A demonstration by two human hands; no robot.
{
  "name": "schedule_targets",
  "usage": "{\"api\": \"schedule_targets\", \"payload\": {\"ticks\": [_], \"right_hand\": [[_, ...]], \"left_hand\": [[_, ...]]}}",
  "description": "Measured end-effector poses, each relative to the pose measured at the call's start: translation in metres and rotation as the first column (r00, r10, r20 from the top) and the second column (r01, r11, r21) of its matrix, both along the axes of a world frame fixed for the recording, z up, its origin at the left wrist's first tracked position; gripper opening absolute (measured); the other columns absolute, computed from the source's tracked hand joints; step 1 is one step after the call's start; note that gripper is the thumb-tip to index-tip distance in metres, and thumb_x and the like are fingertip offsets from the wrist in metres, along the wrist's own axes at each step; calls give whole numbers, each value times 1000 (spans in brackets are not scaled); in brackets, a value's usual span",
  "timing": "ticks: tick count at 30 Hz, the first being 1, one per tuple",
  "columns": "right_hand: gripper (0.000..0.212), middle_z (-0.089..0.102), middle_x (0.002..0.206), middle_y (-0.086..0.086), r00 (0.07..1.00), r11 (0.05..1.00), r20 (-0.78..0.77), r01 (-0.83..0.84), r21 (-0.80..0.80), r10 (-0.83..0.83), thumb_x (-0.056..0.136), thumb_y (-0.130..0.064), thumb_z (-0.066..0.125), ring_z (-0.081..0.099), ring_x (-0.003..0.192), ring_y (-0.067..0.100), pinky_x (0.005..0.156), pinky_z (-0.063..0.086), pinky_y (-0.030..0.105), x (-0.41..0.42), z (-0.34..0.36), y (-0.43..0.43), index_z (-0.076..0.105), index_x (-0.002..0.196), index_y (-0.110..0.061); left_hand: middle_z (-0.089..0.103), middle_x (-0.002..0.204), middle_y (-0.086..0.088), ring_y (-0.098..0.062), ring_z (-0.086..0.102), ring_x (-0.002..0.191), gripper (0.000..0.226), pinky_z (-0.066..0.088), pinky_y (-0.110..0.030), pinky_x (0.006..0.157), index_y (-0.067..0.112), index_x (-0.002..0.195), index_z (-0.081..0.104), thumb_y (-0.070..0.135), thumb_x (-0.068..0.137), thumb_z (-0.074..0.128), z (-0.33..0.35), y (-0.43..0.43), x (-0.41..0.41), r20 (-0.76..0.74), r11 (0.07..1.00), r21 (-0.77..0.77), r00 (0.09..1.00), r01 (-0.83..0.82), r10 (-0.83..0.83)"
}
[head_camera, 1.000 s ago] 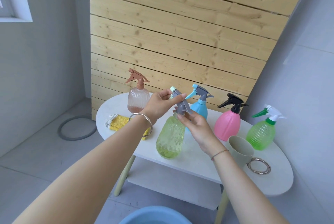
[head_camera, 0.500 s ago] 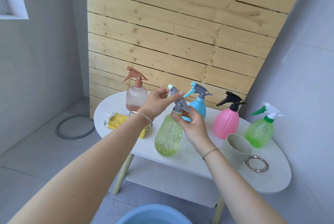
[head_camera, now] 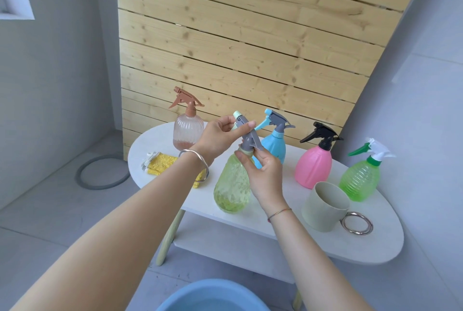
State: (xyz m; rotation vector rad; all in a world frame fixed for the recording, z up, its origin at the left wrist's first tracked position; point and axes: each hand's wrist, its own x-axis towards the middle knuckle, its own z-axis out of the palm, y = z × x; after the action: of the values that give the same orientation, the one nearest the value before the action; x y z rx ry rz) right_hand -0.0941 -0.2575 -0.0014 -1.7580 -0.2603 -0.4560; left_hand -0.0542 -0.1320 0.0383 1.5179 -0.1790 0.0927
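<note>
A yellow-green spray bottle [head_camera: 231, 186] stands tilted on the white oval table [head_camera: 295, 230], near its front edge. Its grey trigger head [head_camera: 249, 139] with a pale mint nozzle points up and left. My left hand [head_camera: 220, 136] pinches the nozzle end of that head between thumb and fingers. My right hand [head_camera: 263, 172] grips the bottle's neck collar just under the head, fingers curled round it.
Behind stand a peach bottle [head_camera: 188, 130], a blue bottle [head_camera: 274, 146], a pink bottle [head_camera: 314, 164] and a green bottle [head_camera: 360, 179]. A beige cup [head_camera: 324, 206] with a metal ring handle sits right, a yellow cloth [head_camera: 160, 164] left, a blue basin [head_camera: 213, 297] below.
Both hands keep their hold on the yellow-green bottle. My left thumb has slid a little further along the trigger head. The view has shifted slightly.
</note>
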Motion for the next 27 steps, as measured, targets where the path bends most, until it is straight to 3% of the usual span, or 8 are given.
{"api": "schedule_targets", "payload": {"ticks": [3, 6, 11, 13, 16, 19, 23, 27], "right_hand": [[25, 71, 91, -13, 999, 999, 30, 35, -1, -35, 84, -25, 71, 62, 87, 10, 74, 41, 7, -4, 0, 4, 69, 107, -18], [32, 65, 99, -17, 997, 996, 14, 71, -60, -70, 84, -30, 70, 55, 93, -8, 80, 37, 9, -7, -4, 7, 63, 113, -19], [96, 38, 140, -3, 950, 937, -196, 180, -299, -245, 67, -48, 80, 35, 131, 14, 104, 36, 32, -14, -32, 10, 29, 142, -18], [88, 46, 134, -1, 929, 943, -245, 216, -252, -278, 67, -45, 81, 43, 125, 19, 98, 40, 33, -16, -40, 9, 34, 136, -18], [66, 58, 114, -3, 938, 959, -239, 208, -194, -252, 67, -40, 82, 53, 107, 16, 88, 44, 29, -13, -42, 2, 48, 119, -19], [62, 61, 111, -6, 955, 978, -239, 142, -150, -175, 66, -35, 85, 55, 104, 13, 90, 46, 28, 1, -43, -5, 53, 117, -18], [55, 63, 110, -10, 982, 992, -187, 13, -128, -37, 68, -29, 84, 56, 104, 7, 80, 38, 6, 40, -33, -3, 55, 114, -22], [51, 64, 113, -12, 980, 989, -172, -112, -92, 95, 72, -27, 82, 57, 108, 3, 81, 38, 3, 92, -7, 10, 54, 115, -26]], "left_hand": [[50, 89, -2, -10, 48, 85, 90, 35, -26, 81, 0, 105, 60, 68, 49, 80, 0, 1, 0, -7, 1000, 1, 1000, 2, -2], [43, 71, 0, -11, 39, 73, 53, 31, -22, 69, 7, 84, 58, 52, 68, 81, 2, 1, 0, -19, 1000, -7, 1000, 0, 0], [50, 61, 14, -2, 42, 59, 37, 33, -11, 62, 9, 90, 65, 42, 79, 76, 5, -3, 0, -2, 999, 40, 1000, -27, 27], [60, 75, 18, 2, 55, 74, 37, 40, -13, 75, 17, 100, 64, 51, 85, 66, 2, 3, 0, -10, 997, 36, 998, -62, 62], [65, 116, 7, -12, 60, 107, 56, 44, -31, 96, 22, 120, 60, 66, 92, 38, -14, 24, 1, -99, 979, -32, 975, -203, 199], [62, 125, -3, -20, 59, 107, 63, 43, -33, 97, 13, 128, 57, 58, 100, 24, -40, 49, 7, -215, 960, -32, 940, -277, 264], [61, 129, -6, -22, 57, 112, 66, 39, -35, 102, 11, 131, 55, 53, 102, 12, -57, 64, 18, -244, 987, 21, 957, -159, 159], [56, 137, -6, -18, 53, 114, 69, 33, -33, 107, 11, 137, 51, 51, 102, 7, -61, 60, 36, -214, 990, 98, 970, -97, 116]]}}
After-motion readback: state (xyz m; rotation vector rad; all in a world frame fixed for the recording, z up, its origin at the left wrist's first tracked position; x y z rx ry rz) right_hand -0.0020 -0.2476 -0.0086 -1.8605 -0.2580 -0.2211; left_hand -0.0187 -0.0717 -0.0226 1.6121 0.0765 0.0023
